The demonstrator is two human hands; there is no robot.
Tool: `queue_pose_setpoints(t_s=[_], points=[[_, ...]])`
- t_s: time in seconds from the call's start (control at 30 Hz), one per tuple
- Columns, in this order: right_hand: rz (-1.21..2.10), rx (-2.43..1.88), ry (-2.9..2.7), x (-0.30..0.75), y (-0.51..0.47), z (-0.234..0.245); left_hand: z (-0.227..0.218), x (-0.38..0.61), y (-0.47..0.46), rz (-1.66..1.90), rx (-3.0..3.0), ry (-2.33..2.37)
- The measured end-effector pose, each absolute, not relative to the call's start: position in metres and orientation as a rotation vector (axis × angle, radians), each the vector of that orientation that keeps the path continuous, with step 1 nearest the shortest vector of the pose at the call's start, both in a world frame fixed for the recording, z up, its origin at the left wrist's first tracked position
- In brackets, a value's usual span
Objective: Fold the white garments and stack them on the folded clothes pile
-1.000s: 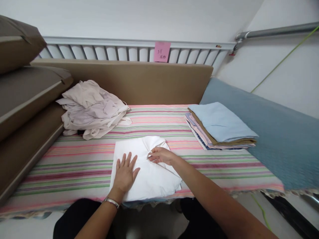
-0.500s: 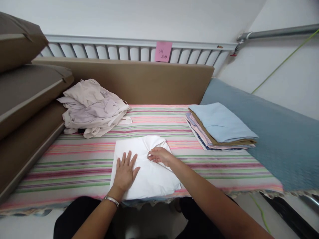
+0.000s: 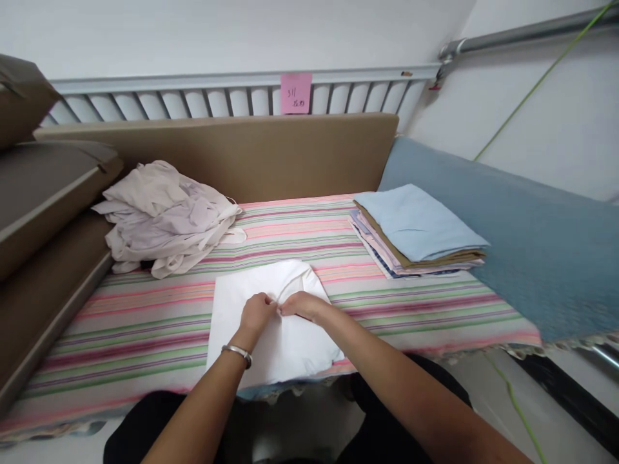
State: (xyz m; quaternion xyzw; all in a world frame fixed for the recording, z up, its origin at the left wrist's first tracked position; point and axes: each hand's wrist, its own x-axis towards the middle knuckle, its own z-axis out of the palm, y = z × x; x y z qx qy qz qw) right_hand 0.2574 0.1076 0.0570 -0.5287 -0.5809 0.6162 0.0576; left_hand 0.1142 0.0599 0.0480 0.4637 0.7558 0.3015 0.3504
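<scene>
A folded white cloth (image 3: 285, 348), roughly square, lies in front of me near the front edge of the striped cover (image 3: 145, 316). Its upper right part has a raised fold and creases. My left hand (image 3: 257, 312) pinches the fabric near the middle, fingers bunched together; a silver bracelet is on that wrist. Close beside it, almost touching, my right hand (image 3: 300, 305) grips the same spot from the right. The fingertips of both hands are partly hidden, so the exact bit of fabric between them does not show.
A rumpled heap of pale clothes (image 3: 169, 212) lies at the back left beside stacked brown cushions (image 3: 53, 187). At the right sits a folded fabric stack (image 3: 420, 225), light blue on top. A brown backrest (image 3: 242, 154), a white radiator (image 3: 169, 103) and a pink note (image 3: 296, 93) are behind.
My left hand, which lay flat with spread fingers, has moved right and up and now pinches the cloth beside my right hand. The whole view has shifted slightly.
</scene>
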Motion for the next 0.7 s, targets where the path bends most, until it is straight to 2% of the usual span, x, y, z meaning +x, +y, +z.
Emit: queue_pose_setpoints(t_s=[0.27, 0.57, 0.7], points=[[2.014, -1.268, -1.664, 0.270, 0.097, 0.052, 0.050, 0.094, 0.054, 0.930, 0.831, 1.648], [1.473, -0.983, -2.480, 0.261, 0.087, 0.069, 0.056, 0.097, 0.051, 0.953, 0.778, 1.531], [1.298, -0.901, -2.645, 0.261, 0.083, 0.071, 0.057, 0.096, 0.050, 0.949, 0.778, 1.524]])
